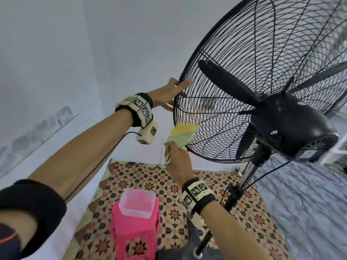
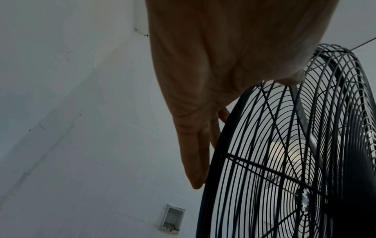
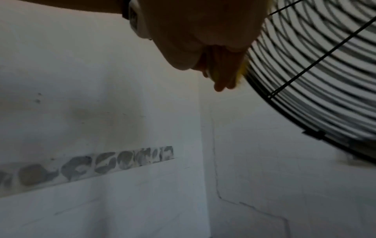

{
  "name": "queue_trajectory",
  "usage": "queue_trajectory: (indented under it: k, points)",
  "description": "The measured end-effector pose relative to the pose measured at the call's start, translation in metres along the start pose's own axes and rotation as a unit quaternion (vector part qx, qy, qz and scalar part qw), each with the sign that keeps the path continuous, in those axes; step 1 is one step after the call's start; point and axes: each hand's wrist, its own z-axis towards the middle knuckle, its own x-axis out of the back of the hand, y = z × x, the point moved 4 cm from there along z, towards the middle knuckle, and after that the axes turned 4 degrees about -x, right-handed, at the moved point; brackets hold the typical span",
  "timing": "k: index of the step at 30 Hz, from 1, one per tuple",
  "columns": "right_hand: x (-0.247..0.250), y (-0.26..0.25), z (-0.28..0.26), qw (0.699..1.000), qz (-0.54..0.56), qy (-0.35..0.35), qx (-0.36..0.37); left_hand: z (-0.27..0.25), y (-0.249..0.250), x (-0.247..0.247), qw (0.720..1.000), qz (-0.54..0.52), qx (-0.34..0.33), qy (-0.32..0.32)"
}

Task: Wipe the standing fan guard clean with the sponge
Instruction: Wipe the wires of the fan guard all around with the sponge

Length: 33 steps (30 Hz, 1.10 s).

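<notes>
A black standing fan fills the right of the head view; its wire guard (image 1: 174,117) faces left, away from me. My left hand (image 1: 172,91) grips the guard's left rim, thumb over the edge and fingers on the far side. The left wrist view shows that hand (image 2: 203,80) with straight fingers lying along the rim (image 2: 219,145). Below it my right hand (image 1: 177,162) holds a yellow and green sponge (image 1: 181,135) against the guard's lower left wires. In the right wrist view a yellow sliver of sponge (image 3: 241,75) shows beside my fingers (image 3: 219,83), touching the guard (image 3: 305,80).
The fan's motor housing (image 1: 287,126) and pole (image 1: 232,199) stand right of my right arm. A pink stool (image 1: 135,231) carries a clear plastic tub (image 1: 138,202) on the patterned floor. White walls close the left and back. Grey bedding (image 1: 309,194) lies at the right.
</notes>
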Motion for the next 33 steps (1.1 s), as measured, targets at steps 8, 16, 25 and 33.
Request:
queue_trajectory:
  k: [8, 16, 25, 33]
  points:
    - [0.016, -0.023, 0.027, 0.994, -0.024, 0.059, 0.083, -0.005, -0.004, -0.013, 1.0, 0.011, -0.009, 0.009]
    - [0.005, 0.019, -0.017, 0.999, 0.02, -0.046, -0.02, -0.006, -0.002, -0.019, 0.999, -0.022, 0.004, 0.038]
    - [0.017, 0.037, 0.001, 0.991, -0.058, -0.07, 0.094, -0.013, 0.005, -0.03, 0.997, -0.03, 0.033, 0.066]
    - [0.063, 0.022, -0.007, 0.988, 0.099, -0.068, 0.101, -0.02, -0.002, -0.047, 0.989, -0.097, 0.05, 0.102]
